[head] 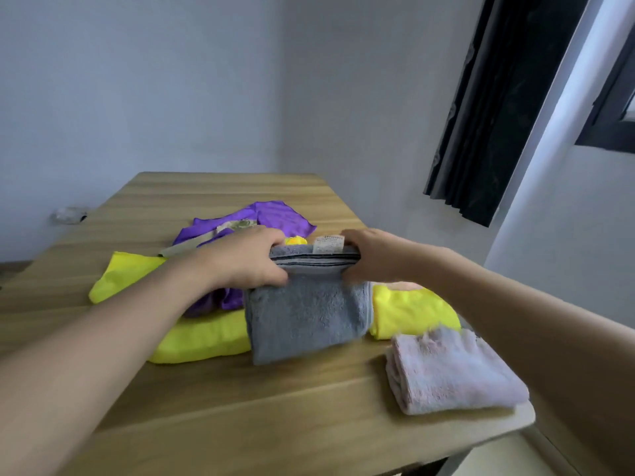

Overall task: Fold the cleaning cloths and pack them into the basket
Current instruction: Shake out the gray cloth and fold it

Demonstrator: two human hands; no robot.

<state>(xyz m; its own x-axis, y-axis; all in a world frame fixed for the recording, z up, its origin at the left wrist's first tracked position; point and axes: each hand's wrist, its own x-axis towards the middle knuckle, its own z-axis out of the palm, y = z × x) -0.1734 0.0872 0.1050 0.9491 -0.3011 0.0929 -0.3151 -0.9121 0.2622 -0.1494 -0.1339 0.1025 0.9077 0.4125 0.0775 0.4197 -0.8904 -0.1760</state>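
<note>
We grip the folded grey cloth (309,314) at its far edge with our left hand (247,259) and right hand (367,255), mid-tabletop (275,407); a folded lilac cloth (453,369) lies by the right edge.

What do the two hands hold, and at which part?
Both grip the grey cloth at its far folded edge: left hand at the left corner, right hand at the right corner.

A plain home room is showing: a wooden counter (240,400) under the fingers (271,247), bare walls (137,80) beyond them, a dark curtain (498,115) hanging right.
</note>
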